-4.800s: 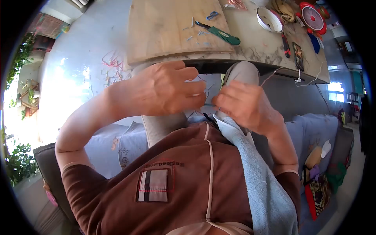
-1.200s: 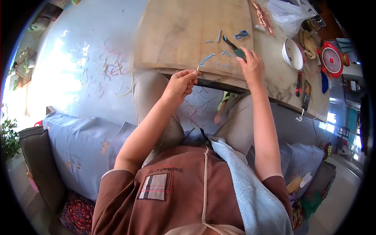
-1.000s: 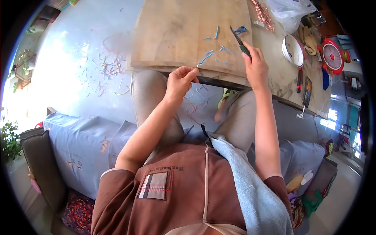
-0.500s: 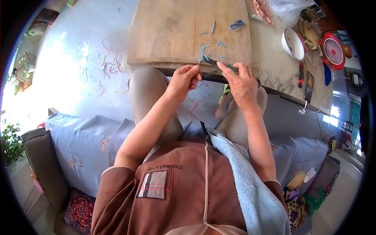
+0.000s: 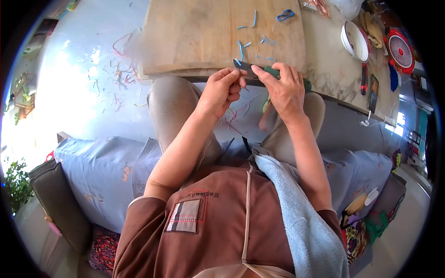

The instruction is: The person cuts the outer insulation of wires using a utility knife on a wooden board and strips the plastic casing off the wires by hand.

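Note:
My left hand point(image 5: 221, 91) is closed at the front edge of the wooden board, thumb and forefinger pinching a thin wire with a blue end point(image 5: 238, 61). A thin bare strand point(image 5: 204, 153) hangs below that wrist. In my right hand point(image 5: 286, 94) is a knife point(image 5: 244, 67), its dark blade pointing left and lying against the wire close to my left fingertips. The green handle is mostly covered by my fingers. Just beyond, cut pieces of blue insulation point(image 5: 240, 50) lie on the wooden board point(image 5: 194, 37).
A coil of blue wire point(image 5: 285, 15) rests on the board. To the right are copper strands point(image 5: 321, 7), a white bowl point(image 5: 354, 41), a red-and-black tool point(image 5: 364, 78), a phone point(image 5: 372, 92) and a red fan point(image 5: 400, 51). Coloured scraps point(image 5: 121, 76) litter the floor.
The knife blade has shifted slightly left and up, onto the wire by my left fingertips. Less wire shows above the left fingers. The view has shifted a little.

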{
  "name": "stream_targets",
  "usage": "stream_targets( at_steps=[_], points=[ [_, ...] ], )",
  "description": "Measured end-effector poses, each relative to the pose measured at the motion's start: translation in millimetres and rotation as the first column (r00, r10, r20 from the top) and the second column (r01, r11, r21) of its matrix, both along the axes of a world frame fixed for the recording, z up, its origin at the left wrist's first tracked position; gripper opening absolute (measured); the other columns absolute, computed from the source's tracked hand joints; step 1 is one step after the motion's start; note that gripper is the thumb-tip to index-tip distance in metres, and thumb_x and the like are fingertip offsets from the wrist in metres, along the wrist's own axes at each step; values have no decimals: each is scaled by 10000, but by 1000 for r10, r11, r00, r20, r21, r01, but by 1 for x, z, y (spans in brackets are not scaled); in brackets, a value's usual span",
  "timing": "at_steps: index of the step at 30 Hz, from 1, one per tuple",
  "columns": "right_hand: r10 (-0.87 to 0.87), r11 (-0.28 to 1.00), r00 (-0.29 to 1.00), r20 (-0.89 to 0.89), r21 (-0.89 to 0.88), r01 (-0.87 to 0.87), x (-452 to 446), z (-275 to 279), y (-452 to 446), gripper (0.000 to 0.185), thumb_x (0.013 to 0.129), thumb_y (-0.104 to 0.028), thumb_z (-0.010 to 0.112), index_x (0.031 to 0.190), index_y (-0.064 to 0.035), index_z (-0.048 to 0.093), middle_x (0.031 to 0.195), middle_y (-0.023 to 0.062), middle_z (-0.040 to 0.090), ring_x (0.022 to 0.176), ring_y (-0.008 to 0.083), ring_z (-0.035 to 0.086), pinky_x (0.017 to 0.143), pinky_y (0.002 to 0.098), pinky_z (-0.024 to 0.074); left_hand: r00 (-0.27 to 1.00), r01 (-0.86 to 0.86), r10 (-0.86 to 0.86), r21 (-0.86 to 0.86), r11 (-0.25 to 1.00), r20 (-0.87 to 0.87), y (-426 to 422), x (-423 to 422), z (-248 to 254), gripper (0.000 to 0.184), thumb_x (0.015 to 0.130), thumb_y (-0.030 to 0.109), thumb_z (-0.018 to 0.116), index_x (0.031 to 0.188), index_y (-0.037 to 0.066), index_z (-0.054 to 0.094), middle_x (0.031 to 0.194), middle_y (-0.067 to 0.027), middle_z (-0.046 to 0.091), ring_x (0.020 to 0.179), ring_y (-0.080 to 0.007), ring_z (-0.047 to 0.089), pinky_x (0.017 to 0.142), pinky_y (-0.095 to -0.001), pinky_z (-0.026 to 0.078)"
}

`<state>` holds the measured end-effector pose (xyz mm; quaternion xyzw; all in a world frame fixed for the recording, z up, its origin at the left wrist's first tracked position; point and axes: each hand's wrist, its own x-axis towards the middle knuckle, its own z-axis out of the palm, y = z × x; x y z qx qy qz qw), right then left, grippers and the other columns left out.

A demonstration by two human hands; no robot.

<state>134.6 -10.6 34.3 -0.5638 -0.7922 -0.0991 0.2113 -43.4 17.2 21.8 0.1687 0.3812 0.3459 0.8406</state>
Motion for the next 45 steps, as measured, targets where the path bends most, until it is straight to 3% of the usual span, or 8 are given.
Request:
stream_targets(
  at_steps=[9,20,27,30,33,37,40,45],
  points=[
    [-60,998,996,-67,26,62,-8,-5,2,339,674,-112,639,969,-278,653,860,-5,509,782,192,507,658,324,426,992,41,-32,-65,997,122,3,-4,-6,155,944,168,440,900,46,525,650,8,487,444,-18,249,372,-159,194],
    [-177,980,977,-121,70,187,-23,-15,-3,371,675,-115,657,1006,-283,662,865,-2,520,842,197,514,699,315,409,992,33,-21,-95,995,128,6,-3,-5,151,948,176,429,901,67,522,654,30,459,459,-18,257,368,-152,192],
    [-176,981,973,-152,51,185,-25,-15,3,365,690,-112,595,1016,-267,644,886,9,524,851,202,508,728,330,422,974,66,-32,-147,987,223,8,-7,-12,137,946,156,415,934,64,516,663,33,444,469,-17,272,362,-143,205],
    [-151,985,974,-167,57,162,-22,-16,4,340,695,-124,598,997,-269,656,872,19,520,853,214,506,736,331,428,991,52,-31,-160,986,128,9,-4,-11,161,945,211,418,856,114,510,608,44,439,420,-21,231,336,-173,174],
    [-155,978,967,-203,106,179,-15,-22,25,216,724,-180,573,897,-259,673,851,3,542,839,214,508,712,338,411,966,87,-55,-116,989,252,7,-8,-12,137,936,126,411,942,37,515,660,30,426,484,-24,280,356,-144,212],
    [-152,988,951,-269,-46,145,-8,-7,31,170,745,-264,656,909,-249,697,760,-36,530,770,160,534,692,300,455,947,102,-51,-147,984,318,10,-9,-15,135,933,115,411,944,29,515,652,26,415,492,-27,283,360,-146,216],
    [-256,960,895,-366,-204,192,2,10,24,168,739,-300,662,892,-240,698,739,-27,519,756,166,538,679,295,456,932,98,-33,-163,982,362,11,-11,-19,139,933,115,413,947,25,518,647,26,408,491,-28,283,360,-148,216],
    [-216,976,947,-238,-26,216,4,2,6,178,669,-214,700,842,-250,681,742,-33,482,751,162,511,680,303,440,935,68,9,-206,976,354,10,-8,-18,151,935,130,420,947,25,528,636,27,411,478,-31,275,359,-152,218]
  ],
)
